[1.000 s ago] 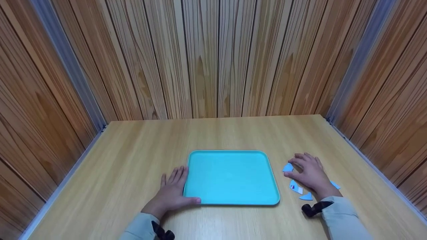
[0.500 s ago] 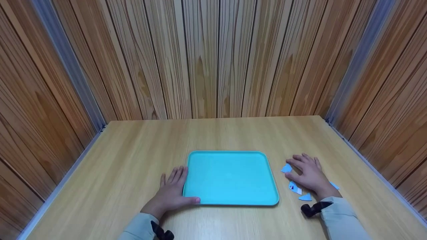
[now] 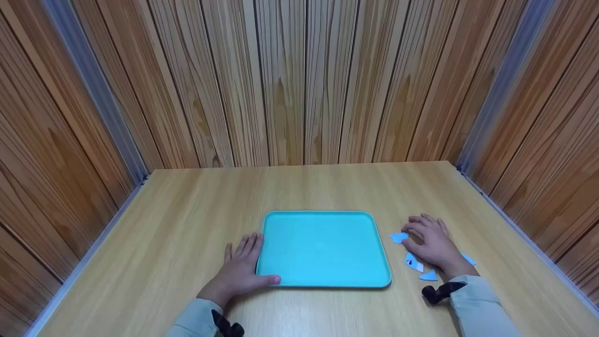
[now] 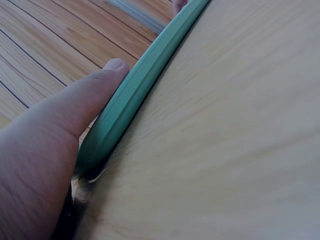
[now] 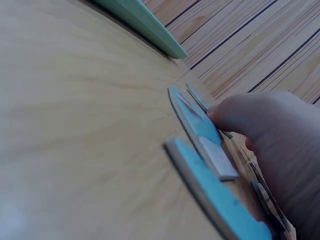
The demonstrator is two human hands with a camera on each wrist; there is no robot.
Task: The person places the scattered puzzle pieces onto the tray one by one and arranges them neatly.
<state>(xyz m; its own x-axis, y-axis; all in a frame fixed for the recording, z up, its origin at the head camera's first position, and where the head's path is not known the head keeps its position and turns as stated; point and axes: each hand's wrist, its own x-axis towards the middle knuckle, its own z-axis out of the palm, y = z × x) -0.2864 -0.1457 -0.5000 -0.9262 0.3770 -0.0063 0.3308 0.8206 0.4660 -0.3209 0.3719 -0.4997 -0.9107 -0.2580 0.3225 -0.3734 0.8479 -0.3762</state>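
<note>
The turquoise tray [image 3: 324,249] lies flat on the table. My left hand [image 3: 241,271] rests against its left front corner, fingers straight along the left side and thumb [image 4: 114,70] over the front rim. To the right of the tray, my right hand [image 3: 434,243] pinches the right end of a flat light blue piece [image 3: 398,238] between thumb and bent fingers. Nearer the wrist lie a blue piece with a printed patch [image 3: 414,262] and a small pointed blue piece [image 3: 428,275]. Another blue piece [image 3: 468,259] is partly hidden behind the right wrist.
The wooden table [image 3: 210,201] is bounded by wood-panelled walls [image 3: 290,84] at the back and both sides. The right wrist view shows a tray corner [image 5: 145,25] beyond bare table, with pieces close beside the thumb.
The light blue piece at my right fingertips has turned and shifted slightly left, and more of it shows. My right hand has moved very little; the left hand has stayed on the tray.
</note>
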